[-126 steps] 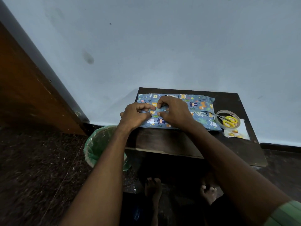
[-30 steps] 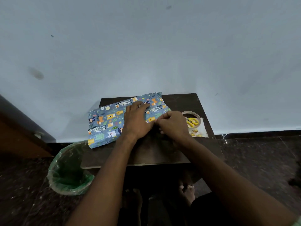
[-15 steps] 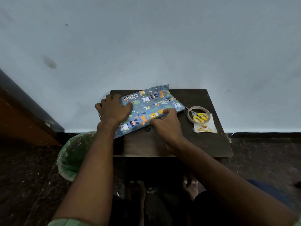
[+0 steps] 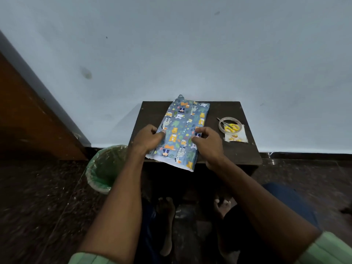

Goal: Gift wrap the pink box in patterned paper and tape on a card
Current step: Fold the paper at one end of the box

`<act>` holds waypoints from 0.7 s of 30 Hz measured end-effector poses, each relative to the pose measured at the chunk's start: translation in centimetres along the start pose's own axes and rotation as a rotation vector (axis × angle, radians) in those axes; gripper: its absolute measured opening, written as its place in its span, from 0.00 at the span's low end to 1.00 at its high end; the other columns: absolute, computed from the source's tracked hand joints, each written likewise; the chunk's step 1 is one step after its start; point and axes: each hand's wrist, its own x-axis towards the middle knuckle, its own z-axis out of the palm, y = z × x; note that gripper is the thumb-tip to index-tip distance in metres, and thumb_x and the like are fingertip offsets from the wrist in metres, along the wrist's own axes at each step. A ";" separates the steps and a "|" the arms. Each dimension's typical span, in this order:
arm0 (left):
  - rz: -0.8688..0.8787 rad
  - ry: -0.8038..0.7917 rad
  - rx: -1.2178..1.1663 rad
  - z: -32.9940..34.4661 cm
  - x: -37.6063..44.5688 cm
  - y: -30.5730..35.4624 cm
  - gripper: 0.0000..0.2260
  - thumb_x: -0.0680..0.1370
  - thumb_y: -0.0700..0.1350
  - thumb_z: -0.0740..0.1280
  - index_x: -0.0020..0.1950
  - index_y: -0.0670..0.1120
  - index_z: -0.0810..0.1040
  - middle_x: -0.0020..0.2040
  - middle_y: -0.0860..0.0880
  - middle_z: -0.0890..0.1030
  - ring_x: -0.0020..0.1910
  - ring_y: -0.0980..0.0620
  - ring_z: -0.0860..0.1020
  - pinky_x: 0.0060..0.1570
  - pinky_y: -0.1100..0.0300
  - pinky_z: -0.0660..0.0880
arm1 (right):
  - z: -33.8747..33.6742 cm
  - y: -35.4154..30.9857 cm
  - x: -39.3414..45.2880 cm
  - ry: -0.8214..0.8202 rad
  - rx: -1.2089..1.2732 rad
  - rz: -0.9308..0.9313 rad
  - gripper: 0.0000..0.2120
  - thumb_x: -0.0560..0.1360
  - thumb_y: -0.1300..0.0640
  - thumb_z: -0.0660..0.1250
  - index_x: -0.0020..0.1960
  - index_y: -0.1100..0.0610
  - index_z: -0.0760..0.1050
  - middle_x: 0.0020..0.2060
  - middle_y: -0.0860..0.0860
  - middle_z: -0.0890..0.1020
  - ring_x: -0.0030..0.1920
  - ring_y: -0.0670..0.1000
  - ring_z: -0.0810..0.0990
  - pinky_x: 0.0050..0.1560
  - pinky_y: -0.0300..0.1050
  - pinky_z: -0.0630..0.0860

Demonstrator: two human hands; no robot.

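Observation:
The box is fully covered in blue animal-patterned paper (image 4: 182,128) and lies lengthwise on the small dark table (image 4: 224,149), one end at the wall and the open, unfolded near end overhanging the front edge. My left hand (image 4: 149,139) grips the parcel's left edge with curled fingers. On the right edge, my right hand (image 4: 206,141) holds it, fingers on top and thumb at the side. A small card (image 4: 236,139) with yellow figures lies on the table's right side. No pink of the box shows.
A clear tape roll (image 4: 229,124) with yellow-handled scissors (image 4: 231,128) lying across it sits on the card's far edge. A bin with a green liner (image 4: 103,168) stands on the floor left of the table. My bare feet are under the table.
The parcel has been turned from lying slantwise across the table to lengthwise, its near end over the front edge. Both hands shifted to its two long sides.

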 end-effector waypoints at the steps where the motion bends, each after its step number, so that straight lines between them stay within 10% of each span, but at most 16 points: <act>1: -0.009 0.001 -0.061 0.0 -0.8 0.0 0.14 0.80 0.57 0.69 0.52 0.45 0.80 0.49 0.47 0.84 0.47 0.45 0.83 0.46 0.52 0.76 | -0.4 0.2 -0.6 -0.023 0.016 -0.019 0.07 0.77 0.61 0.73 0.54 0.54 0.82 0.50 0.50 0.84 0.42 0.47 0.80 0.43 0.43 0.76; 4: -0.044 -0.014 -0.293 -0.3 -2.8 -0.1 0.13 0.82 0.56 0.68 0.48 0.47 0.80 0.50 0.48 0.85 0.51 0.46 0.84 0.55 0.46 0.80 | -1.6 0.4 -1.8 -0.078 0.106 -0.036 0.08 0.81 0.63 0.68 0.58 0.55 0.83 0.56 0.47 0.84 0.52 0.48 0.83 0.53 0.47 0.81; 9: 0.024 0.031 -0.397 -0.9 -5.1 -0.9 0.14 0.79 0.61 0.59 0.51 0.61 0.83 0.55 0.55 0.86 0.57 0.48 0.84 0.63 0.45 0.79 | -3.1 -0.2 -2.8 -0.113 0.285 0.016 0.13 0.84 0.66 0.61 0.61 0.60 0.83 0.55 0.52 0.86 0.38 0.40 0.82 0.38 0.35 0.77; 15: 0.261 0.084 -0.572 -0.9 -8.6 1.5 0.16 0.91 0.45 0.53 0.70 0.50 0.79 0.46 0.60 0.87 0.37 0.59 0.82 0.37 0.62 0.79 | -5.1 -0.8 -3.0 -0.161 0.433 -0.146 0.17 0.83 0.69 0.61 0.66 0.59 0.82 0.61 0.54 0.86 0.63 0.54 0.84 0.62 0.50 0.81; 21: 0.359 0.017 -0.560 -0.4 -9.0 1.6 0.19 0.90 0.47 0.53 0.78 0.46 0.75 0.70 0.49 0.82 0.66 0.54 0.81 0.62 0.58 0.76 | -6.3 -1.0 -3.5 -0.127 0.507 -0.245 0.14 0.83 0.65 0.65 0.68 0.61 0.81 0.58 0.53 0.87 0.54 0.47 0.84 0.55 0.39 0.81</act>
